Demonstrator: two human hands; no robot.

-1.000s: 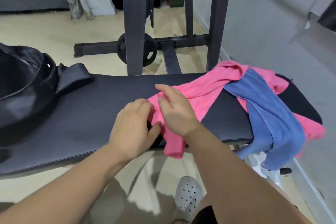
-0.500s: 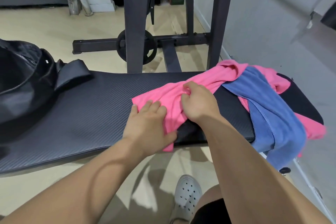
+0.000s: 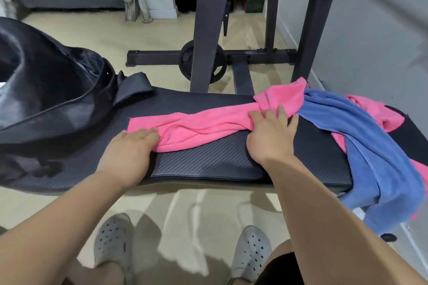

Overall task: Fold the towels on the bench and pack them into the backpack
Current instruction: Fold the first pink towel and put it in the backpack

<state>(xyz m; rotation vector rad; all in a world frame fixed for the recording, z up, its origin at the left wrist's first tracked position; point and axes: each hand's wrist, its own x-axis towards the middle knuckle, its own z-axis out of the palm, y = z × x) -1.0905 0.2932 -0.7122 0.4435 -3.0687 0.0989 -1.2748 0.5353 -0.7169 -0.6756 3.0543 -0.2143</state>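
A pink towel [image 3: 203,126] lies stretched and rumpled across the black padded bench [image 3: 220,159]. My left hand [image 3: 129,148] rests on its left end, fingers curled over the edge. My right hand [image 3: 272,134] presses on its right part, fingers spread. A blue towel [image 3: 361,146] drapes over the bench's right end and hangs down its front. A second pink towel [image 3: 375,111] lies under the blue one. The black backpack [image 3: 46,90] sits open on the bench's left end, a strap [image 3: 133,87] trailing toward the towel.
A black weight rack [image 3: 208,30] with a plate [image 3: 203,62] stands right behind the bench. A grey wall [image 3: 370,30] runs along the right. My feet in grey clogs [image 3: 113,243] stand on the beige floor below the bench's front edge.
The pink towel has been pulled out lengthwise to the left along the bench. My hands have moved apart, left hand to the left end, right hand to the right.
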